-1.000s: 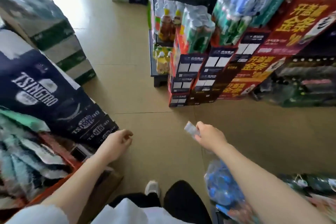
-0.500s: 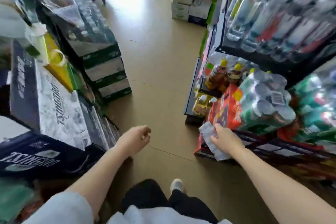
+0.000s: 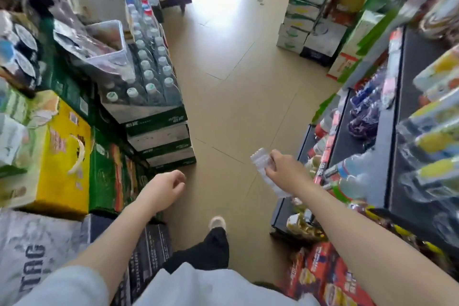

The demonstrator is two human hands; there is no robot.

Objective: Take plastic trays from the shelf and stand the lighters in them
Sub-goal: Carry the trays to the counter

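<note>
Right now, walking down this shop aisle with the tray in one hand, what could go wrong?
The clear plastic tray hangs from the right hand by a fingertip grip at its edge; it might slip or bend. It passes close to the bottled drinks jutting from the right-hand shelf and could snag one. The picture is motion-blurred, so footing near the stacked green-and-white cartons looks uncertain.

A beige tiled floor [image 3: 236, 97] runs down the aisle; stacked drink cases [image 3: 159, 131] stand left, black shelving [image 3: 308, 146] right.
</note>
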